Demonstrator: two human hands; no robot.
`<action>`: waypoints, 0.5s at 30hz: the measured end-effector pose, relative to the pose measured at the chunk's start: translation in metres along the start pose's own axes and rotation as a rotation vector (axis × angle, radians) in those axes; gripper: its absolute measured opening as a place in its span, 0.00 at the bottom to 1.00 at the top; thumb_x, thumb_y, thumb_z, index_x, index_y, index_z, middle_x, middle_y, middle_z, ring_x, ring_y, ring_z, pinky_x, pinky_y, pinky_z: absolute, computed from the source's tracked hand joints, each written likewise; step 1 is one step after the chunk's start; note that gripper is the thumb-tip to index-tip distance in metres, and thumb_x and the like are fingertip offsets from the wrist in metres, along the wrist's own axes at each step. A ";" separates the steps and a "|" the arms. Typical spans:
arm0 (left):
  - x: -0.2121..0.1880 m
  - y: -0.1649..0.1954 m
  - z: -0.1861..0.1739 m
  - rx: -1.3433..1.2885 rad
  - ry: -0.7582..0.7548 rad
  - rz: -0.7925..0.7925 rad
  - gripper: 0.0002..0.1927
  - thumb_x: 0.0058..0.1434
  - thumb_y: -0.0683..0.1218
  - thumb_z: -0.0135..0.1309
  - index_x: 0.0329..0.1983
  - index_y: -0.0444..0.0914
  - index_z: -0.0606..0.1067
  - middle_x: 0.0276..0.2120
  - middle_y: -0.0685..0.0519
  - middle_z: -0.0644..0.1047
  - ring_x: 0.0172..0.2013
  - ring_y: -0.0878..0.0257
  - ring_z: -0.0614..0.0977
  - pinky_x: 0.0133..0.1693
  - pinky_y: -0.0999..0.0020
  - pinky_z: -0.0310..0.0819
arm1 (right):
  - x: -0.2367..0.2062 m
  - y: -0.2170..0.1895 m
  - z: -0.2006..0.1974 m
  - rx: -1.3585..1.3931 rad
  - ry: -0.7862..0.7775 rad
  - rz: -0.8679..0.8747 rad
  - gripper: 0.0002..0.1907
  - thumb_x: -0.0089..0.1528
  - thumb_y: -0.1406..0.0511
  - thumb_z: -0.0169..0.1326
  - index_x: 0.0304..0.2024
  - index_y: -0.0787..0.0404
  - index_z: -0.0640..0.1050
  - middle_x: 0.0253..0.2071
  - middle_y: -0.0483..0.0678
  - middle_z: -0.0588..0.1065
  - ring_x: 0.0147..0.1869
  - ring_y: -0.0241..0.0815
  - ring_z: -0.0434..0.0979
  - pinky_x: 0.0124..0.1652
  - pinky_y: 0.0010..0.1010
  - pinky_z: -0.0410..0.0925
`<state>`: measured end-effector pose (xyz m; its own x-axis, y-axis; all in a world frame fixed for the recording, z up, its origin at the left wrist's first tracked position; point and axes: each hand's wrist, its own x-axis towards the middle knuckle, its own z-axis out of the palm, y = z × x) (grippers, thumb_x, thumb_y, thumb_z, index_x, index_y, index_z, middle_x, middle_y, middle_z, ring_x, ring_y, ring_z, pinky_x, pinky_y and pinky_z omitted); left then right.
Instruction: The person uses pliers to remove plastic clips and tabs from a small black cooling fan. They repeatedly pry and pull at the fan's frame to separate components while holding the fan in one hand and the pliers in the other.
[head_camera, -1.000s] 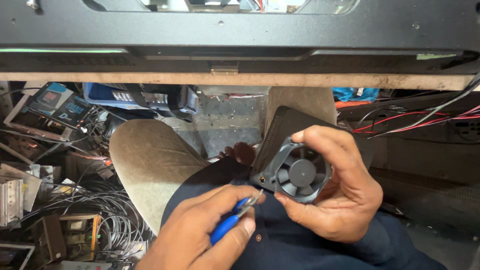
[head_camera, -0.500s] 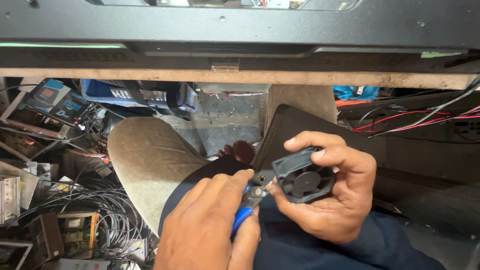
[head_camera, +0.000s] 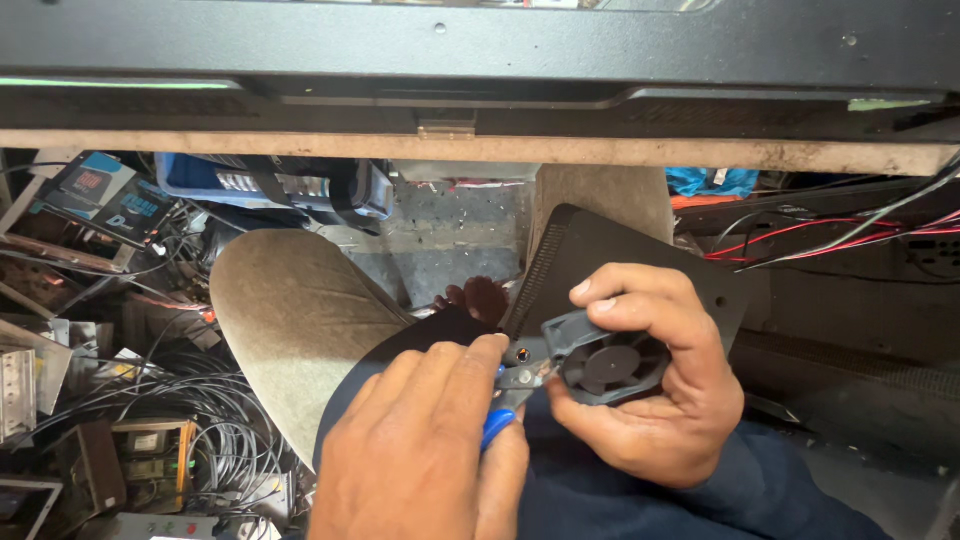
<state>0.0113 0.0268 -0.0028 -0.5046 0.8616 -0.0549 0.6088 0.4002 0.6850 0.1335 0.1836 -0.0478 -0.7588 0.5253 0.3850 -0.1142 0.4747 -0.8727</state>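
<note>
— Small black cooling fan (head_camera: 608, 362), square frame, held low and right of centre over the lap, just above the dark blue cloth (head_camera: 640, 500). Right hand (head_camera: 650, 400) curled around it, thumb on the near edge, fingers over the far edge.

— And the left hand (head_camera: 420, 450)?

— Closed on blue-handled pliers (head_camera: 512, 392), metal tips touching the fan's left corner, close to a mounting hole. Hard to say whether the tips bite a screw or only the plastic; too small to tell.

— Likely feel of the fan?

— Probably light, stiff at the frame, thin and brittle at the blades. Best held by the outer frame edges or corners, as now, never by the hub or blades. Smooth plastic, so likely a bit slippery under a twisting tool.

— Around it?

— Black perforated panel (head_camera: 600, 260) behind, leaning against the knee. Tangled cables (head_camera: 190, 440) and old electronics on the floor at left, red wires (head_camera: 800, 240) far right, dark metal edge (head_camera: 480, 60) across the top.
</note>
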 end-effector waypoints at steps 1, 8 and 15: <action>0.000 -0.001 -0.001 -0.003 0.001 0.010 0.29 0.53 0.48 0.59 0.58 0.32 0.74 0.39 0.46 0.77 0.40 0.50 0.80 0.42 0.55 0.73 | 0.001 -0.001 -0.001 0.021 -0.010 0.019 0.36 0.50 0.79 0.69 0.58 0.62 0.69 0.56 0.56 0.72 0.56 0.38 0.75 0.54 0.23 0.71; 0.002 -0.005 -0.010 -0.036 -0.068 0.001 0.25 0.56 0.48 0.59 0.56 0.34 0.75 0.36 0.47 0.78 0.38 0.50 0.81 0.39 0.55 0.75 | 0.008 -0.007 -0.008 0.086 -0.080 0.111 0.34 0.50 0.79 0.67 0.58 0.66 0.72 0.59 0.57 0.73 0.58 0.39 0.76 0.56 0.23 0.71; 0.006 -0.007 -0.013 -0.023 -0.142 -0.004 0.24 0.57 0.49 0.58 0.55 0.34 0.75 0.35 0.46 0.77 0.38 0.49 0.81 0.39 0.53 0.73 | 0.013 -0.009 -0.008 0.003 -0.099 0.071 0.32 0.50 0.78 0.67 0.56 0.66 0.74 0.55 0.55 0.75 0.57 0.39 0.77 0.56 0.23 0.70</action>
<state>-0.0042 0.0247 0.0018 -0.4144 0.8961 -0.1591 0.5917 0.3981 0.7010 0.1293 0.1919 -0.0328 -0.8246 0.4854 0.2906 -0.0593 0.4367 -0.8976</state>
